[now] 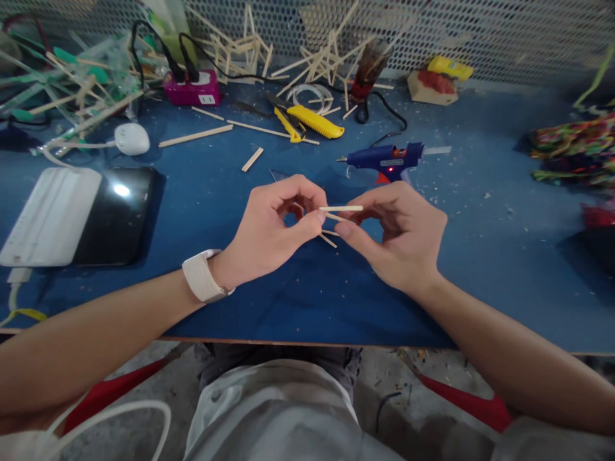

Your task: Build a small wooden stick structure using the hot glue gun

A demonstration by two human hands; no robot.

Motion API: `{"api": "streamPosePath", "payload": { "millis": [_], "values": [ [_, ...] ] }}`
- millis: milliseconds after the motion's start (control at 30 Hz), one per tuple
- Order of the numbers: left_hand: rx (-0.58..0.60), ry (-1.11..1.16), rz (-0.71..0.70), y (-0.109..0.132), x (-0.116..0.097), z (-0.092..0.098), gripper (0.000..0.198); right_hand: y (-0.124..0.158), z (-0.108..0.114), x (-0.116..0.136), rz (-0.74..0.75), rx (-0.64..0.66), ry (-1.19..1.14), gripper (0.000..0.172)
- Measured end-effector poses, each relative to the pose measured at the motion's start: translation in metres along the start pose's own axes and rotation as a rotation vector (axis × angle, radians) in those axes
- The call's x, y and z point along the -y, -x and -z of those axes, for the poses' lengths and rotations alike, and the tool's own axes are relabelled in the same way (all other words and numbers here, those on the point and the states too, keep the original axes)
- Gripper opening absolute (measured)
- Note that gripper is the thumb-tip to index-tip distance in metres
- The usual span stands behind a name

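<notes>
Both hands sit close together over the middle of the blue table top (pixel 480 269), seen from the head camera. The left hand (pixel 269 227) is closed in a thumb-and-forefinger pinch, and the right hand (pixel 401 237) pinches from the other side. Between them they grip the thin wooden sticks (pixel 342 208), a little cluster held just above the table surface. One stick lies level across the fingertips and others angle off below it. I can't tell whether they are joined. I judge the fingertip grip is there because the pieces are so slender, and it leaves their middle open to view.

The sticks are pale, straight, square-edged and matt, like raw wood. A white woven watch band (pixel 202 276) is on the left wrist.

Just behind the hands is a blue glue gun (pixel 384 159), propped with its nozzle off the surface and a red light showing. I read that as hot and parked within reach. Further back are a yellow utility knife (pixel 319 121) in glossy plastic, a pink power strip (pixel 192 89) with black plugs, and loose sticks (pixel 196 136). Tangled stick frames (pixel 240 51) lean against the perforated back panel (pixel 480 25). At left a black glossy slab (pixel 115 211) lies flat — what device it is, I can't tell.
</notes>
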State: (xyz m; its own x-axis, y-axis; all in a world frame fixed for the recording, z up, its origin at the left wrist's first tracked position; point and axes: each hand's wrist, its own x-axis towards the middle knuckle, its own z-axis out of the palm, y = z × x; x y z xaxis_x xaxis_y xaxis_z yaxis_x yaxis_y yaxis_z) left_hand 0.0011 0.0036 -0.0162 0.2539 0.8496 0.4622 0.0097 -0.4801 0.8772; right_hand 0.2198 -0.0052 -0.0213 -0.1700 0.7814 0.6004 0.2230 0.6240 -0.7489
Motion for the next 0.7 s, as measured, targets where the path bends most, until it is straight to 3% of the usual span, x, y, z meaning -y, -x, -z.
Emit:
{"api": "streamPosePath", "payload": {
  "millis": [100, 333, 700],
  "values": [
    [0.000, 0.000, 0.006, 0.0001, 0.0001, 0.0000, 0.025, -0.0001, 0.0007, 0.0006, -0.021, 0.032, 0.068, 0.013],
    [0.003, 0.027, 0.035, 0.0000, -0.0010, -0.0016, 0.034, 0.0000, 0.0014, 0.0008, -0.071, 0.001, 0.081, 0.018],
    [0.027, 0.062, -0.001, 0.0005, 0.0012, -0.0014, 0.014, 0.0017, 0.0031, -0.0026, -0.050, 0.077, 0.111, 0.016]
  ]
}}
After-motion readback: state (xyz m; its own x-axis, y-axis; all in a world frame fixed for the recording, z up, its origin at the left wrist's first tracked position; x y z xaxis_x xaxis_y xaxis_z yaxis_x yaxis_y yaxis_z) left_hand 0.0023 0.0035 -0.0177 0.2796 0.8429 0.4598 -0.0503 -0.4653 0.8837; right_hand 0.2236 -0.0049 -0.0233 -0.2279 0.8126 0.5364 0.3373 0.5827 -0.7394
